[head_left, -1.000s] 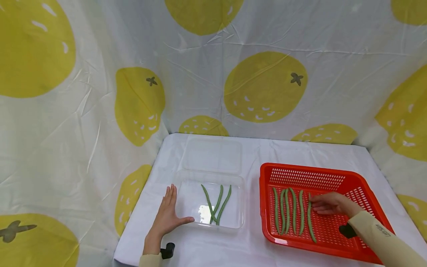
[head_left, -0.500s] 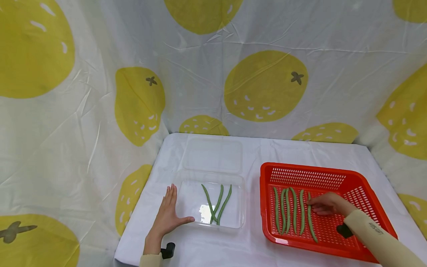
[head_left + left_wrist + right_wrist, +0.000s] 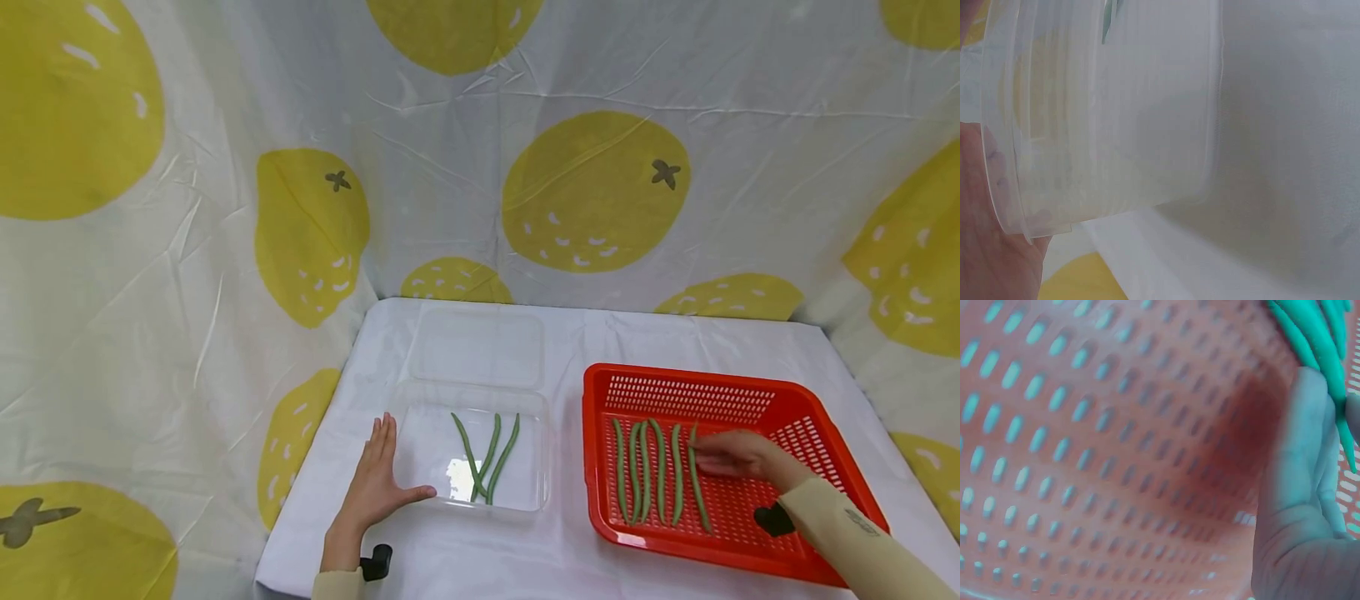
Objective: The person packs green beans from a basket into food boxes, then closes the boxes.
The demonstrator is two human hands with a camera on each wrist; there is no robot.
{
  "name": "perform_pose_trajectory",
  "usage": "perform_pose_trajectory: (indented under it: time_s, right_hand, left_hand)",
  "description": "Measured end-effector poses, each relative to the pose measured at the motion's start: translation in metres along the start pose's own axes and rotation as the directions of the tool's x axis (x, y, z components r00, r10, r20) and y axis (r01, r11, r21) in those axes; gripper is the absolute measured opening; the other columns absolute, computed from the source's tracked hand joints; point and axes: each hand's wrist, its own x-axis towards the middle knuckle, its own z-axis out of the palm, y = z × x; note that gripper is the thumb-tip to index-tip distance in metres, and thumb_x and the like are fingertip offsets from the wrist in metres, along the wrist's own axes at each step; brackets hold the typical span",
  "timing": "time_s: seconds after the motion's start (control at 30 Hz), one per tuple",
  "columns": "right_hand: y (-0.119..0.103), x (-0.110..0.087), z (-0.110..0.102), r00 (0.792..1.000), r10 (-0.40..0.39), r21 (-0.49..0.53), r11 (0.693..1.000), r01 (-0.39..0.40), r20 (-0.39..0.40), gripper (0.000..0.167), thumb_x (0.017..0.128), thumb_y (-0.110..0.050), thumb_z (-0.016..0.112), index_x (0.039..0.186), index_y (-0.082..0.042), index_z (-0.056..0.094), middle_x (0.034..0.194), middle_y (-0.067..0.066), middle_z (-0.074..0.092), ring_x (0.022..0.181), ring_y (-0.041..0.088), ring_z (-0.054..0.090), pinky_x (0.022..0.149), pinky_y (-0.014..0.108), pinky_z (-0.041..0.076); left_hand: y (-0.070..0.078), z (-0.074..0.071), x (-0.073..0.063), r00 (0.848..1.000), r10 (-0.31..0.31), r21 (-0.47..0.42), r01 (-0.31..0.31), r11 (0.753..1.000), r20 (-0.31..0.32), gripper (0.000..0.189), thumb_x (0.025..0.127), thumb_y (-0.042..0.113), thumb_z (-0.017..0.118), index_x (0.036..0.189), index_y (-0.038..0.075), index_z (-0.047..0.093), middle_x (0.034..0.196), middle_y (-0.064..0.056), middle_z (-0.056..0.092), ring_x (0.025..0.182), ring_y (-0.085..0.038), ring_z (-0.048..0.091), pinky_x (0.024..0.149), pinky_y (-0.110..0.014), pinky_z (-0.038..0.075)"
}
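A clear plastic container (image 3: 474, 508) holds three green beans (image 3: 504, 460) toward its right side, two of them crossing. At its left front corner rests my left hand (image 3: 381, 483), thumb spread from straight fingers; in the left wrist view the palm (image 3: 997, 244) lies against the container's rim (image 3: 999, 206). My right hand (image 3: 738, 457) is inside the red basket (image 3: 652, 552) and pinches the upper part of the rightmost green bean (image 3: 699, 496). In the right wrist view that bean (image 3: 1342, 434) passes between thumb and finger. Several other green beans (image 3: 662, 467) lie side by side to its left.
Behind the container lies a clear, flat lid (image 3: 478, 348) on the white-covered table (image 3: 566, 550). The basket has raised, perforated walls. A lemon-print curtain (image 3: 450, 192) rises along the back and sides of the table.
My right hand has closed its fingers on the rightmost green bean, whose lower end has shifted slightly left and up. The left hand and the container stay in place.
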Motion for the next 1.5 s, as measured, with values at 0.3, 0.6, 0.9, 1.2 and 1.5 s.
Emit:
perform_pose_trajectory:
  time_s: [0.3, 0.6, 0.9, 1.2, 1.5]
  right_hand:
    - [-0.028, -0.003, 0.011, 0.973, -0.059, 0.136, 0.990, 0.029, 0.224, 0.035, 0.103, -0.008, 0.039, 0.100, -0.008, 0.074, 0.101, 0.009, 0.070, 0.094, 0.022, 0.067, 0.096, 0.041, 0.042]
    - [-0.060, 0.001, 0.059, 0.957, -0.136, 0.157, 0.983, 0.097, 0.255, 0.033, 0.103, -0.009, 0.041, 0.102, -0.010, 0.073, 0.103, 0.005, 0.067, 0.095, 0.017, 0.065, 0.093, 0.035, 0.047]
    - [-0.083, 0.010, 0.127, 0.977, -0.092, 0.188, 0.981, 0.055, 0.192, 0.027, 0.100, -0.010, 0.047, 0.096, -0.007, 0.074, 0.098, 0.009, 0.070, 0.087, 0.020, 0.068, 0.091, 0.037, 0.048]
    - [-0.089, 0.025, 0.178, 0.973, -0.082, 0.144, 0.988, 0.051, 0.218, 0.024, 0.099, -0.010, 0.050, 0.091, -0.007, 0.073, 0.093, 0.010, 0.070, 0.084, 0.019, 0.068, 0.089, 0.037, 0.049]
    - [-0.089, 0.036, 0.210, 0.973, -0.048, 0.162, 0.987, 0.011, 0.225, 0.025, 0.099, -0.012, 0.050, 0.094, -0.006, 0.074, 0.097, 0.013, 0.070, 0.087, 0.023, 0.069, 0.091, 0.038, 0.045]
  left_hand:
    - [-0.001, -0.001, -0.001, 0.999, -0.028, 0.005, 0.028, 1.000, 0.016, 0.136, 0.058, 0.074, 0.072, 0.151, -0.001, 0.006, 0.158, -0.014, 0.003, 0.143, -0.024, -0.004, 0.112, -0.052, 0.009]
    - [-0.001, -0.002, -0.001, 1.000, -0.025, -0.002, 0.025, 1.000, 0.013, 0.134, 0.059, 0.068, 0.075, 0.151, 0.000, 0.005, 0.157, -0.016, 0.004, 0.143, -0.024, -0.005, 0.112, -0.053, 0.009]
    - [-0.001, -0.001, 0.000, 0.999, -0.034, -0.003, 0.034, 0.999, 0.030, 0.135, 0.059, 0.071, 0.074, 0.151, 0.001, 0.004, 0.157, -0.015, 0.003, 0.143, -0.023, -0.006, 0.113, -0.051, 0.007]
    - [0.001, -0.002, 0.000, 0.998, -0.050, -0.014, 0.051, 0.999, 0.049, 0.136, 0.058, 0.073, 0.072, 0.152, 0.007, -0.001, 0.158, -0.009, -0.002, 0.143, -0.022, -0.007, 0.113, -0.049, 0.005]
    - [0.002, -0.002, 0.000, 0.999, -0.035, -0.009, 0.035, 0.999, 0.032, 0.135, 0.058, 0.073, 0.072, 0.151, 0.000, 0.005, 0.158, -0.013, 0.002, 0.143, -0.024, -0.004, 0.113, -0.051, 0.007]
